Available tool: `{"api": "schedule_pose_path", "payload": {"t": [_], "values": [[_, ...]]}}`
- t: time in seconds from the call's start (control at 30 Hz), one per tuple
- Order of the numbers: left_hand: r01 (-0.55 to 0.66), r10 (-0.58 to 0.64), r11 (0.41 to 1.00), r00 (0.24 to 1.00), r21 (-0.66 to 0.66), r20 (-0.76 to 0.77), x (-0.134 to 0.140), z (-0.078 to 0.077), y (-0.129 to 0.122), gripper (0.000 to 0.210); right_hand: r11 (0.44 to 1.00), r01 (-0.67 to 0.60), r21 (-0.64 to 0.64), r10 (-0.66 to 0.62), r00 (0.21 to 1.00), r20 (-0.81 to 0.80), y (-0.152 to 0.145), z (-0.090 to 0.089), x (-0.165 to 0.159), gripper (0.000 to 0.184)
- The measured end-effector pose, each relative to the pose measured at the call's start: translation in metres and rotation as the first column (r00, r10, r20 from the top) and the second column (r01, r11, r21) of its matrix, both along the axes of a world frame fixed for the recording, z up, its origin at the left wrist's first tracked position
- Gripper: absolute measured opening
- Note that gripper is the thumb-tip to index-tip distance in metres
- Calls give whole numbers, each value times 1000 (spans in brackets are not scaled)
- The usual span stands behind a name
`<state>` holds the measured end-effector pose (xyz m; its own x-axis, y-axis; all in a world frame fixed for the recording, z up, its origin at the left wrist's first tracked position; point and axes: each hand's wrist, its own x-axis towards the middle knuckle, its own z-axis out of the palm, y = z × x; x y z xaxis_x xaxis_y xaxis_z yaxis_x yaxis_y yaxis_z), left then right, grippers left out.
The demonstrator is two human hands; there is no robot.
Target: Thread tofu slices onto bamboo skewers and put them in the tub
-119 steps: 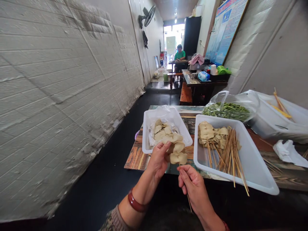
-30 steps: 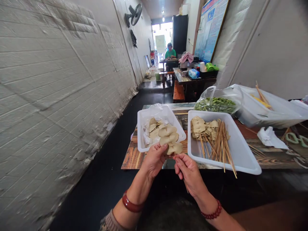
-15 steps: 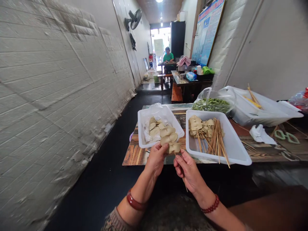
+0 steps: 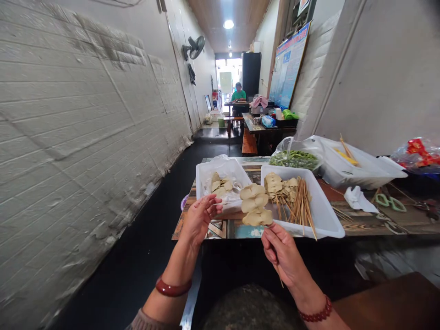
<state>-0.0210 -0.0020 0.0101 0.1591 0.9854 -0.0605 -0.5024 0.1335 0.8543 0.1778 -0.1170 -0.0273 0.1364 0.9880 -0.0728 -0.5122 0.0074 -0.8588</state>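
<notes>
My right hand [image 4: 284, 250] pinches the stick of a skewer [image 4: 255, 204] threaded with thin, pale beige slices; the bare end of the stick pokes out below the palm. To the left, my left hand [image 4: 200, 219] holds nothing, its fingers loosely bent and apart from the skewer. Just past it stands a white tray [image 4: 200, 179] with more loose slices [image 4: 220, 184] on a clear plastic bag. A second white tray [image 4: 328, 223], at the right, holds threaded slices [image 4: 274, 182] and a bundle of wooden sticks [image 4: 302, 206].
A bag of green vegetables [image 4: 294, 159] and a large white tub [image 4: 371, 172] stand behind the trays. Crumpled tissue [image 4: 359, 200] and green-handled scissors [image 4: 390, 201] lie at the right of the wooden table [image 4: 360, 224]. A person in green [image 4: 238, 95] sits far back.
My left hand has let go of the slices and drawn away to the left. The right hand has moved slightly right with the skewer, and the view has tilted up a little.
</notes>
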Motion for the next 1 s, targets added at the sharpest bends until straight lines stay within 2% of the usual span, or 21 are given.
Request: {"api": "schedule_pose_path", "payload": {"t": [0.1, 0.2, 0.27, 0.33, 0.4, 0.5, 0.63, 0.73, 0.8, 0.87, 1.0], "values": [[-30, 35, 998, 993, 50, -116, -5, 1, 23, 36, 998, 61, -4, -60, 997, 58, 1, -2, 8, 28], [-26, 80, 985, 943, 170, -324, -6, -2, 52, 38, 996, 88, -6, -86, 989, 118, 6, -4, 14, 30], [45, 119, 957, 841, 287, -527, -5, -6, 76, 37, 995, 95, -10, -92, 986, 139, 13, -4, 16, 30], [177, 172, 909, 666, 378, -726, -2, -11, 100, 34, 996, 85, -23, -80, 986, 144, 22, -5, 17, 31], [255, 191, 887, 554, 384, -810, 4, -18, 123, 25, 997, 64, -36, -58, 988, 140, 30, -6, 17, 31], [337, 192, 866, 457, 369, -868, 16, -24, 149, 16, 998, 21, -62, -13, 993, 121, 39, -9, 17, 32], [460, 199, 808, 375, 369, -905, 33, -26, 166, 30, 996, -43, -78, 48, 997, 61, 45, -9, 20, 30], [621, 235, 678, 323, 393, -917, 38, -27, 170, 43, 995, -55, -82, 56, 998, 13, 47, -7, 23, 32], [693, 267, 599, 300, 402, -916, 38, -29, 172, 44, 994, -66, -86, 65, 998, -13, 49, -5, 25, 32], [699, 286, 592, 284, 402, -915, 37, -30, 172, 39, 993, -79, -83, 77, 997, -28, 50, -4, 26, 30], [659, 311, 645, 237, 387, -920, 35, -26, 171, 20, 994, -73, -84, 70, 997, -36, 51, -3, 25, 28]]}}
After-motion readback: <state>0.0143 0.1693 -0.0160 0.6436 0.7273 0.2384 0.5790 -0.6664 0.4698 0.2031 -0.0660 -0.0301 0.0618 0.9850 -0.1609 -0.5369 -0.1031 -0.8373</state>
